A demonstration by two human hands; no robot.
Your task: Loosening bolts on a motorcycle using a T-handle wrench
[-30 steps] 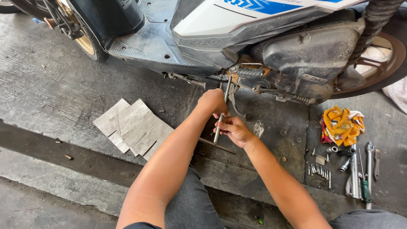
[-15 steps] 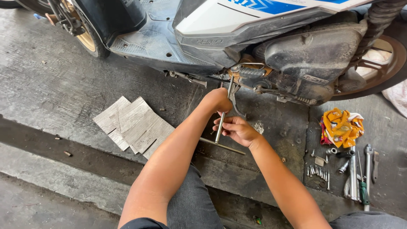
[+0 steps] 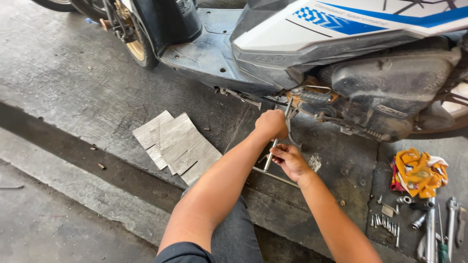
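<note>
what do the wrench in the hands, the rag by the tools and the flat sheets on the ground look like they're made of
The wrench looks like bare steel: a thin silver shaft with a dull shine. The rag looks like soft cloth, orange and yellow, crumpled into folds. The sheets are grey and flat with fine ribbing, overlapping on the concrete floor; probably cardboard or a thin mat, hard to tell which.

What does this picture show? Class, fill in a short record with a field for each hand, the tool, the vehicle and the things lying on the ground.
Left hand: grips the upper end of the T-shaped wrench
Right hand: holds the wrench's lower shaft
Vehicle: scooter, underside facing the hands
Ground left: grey textured sheets
Ground right: orange rag, sockets and spanners
</note>
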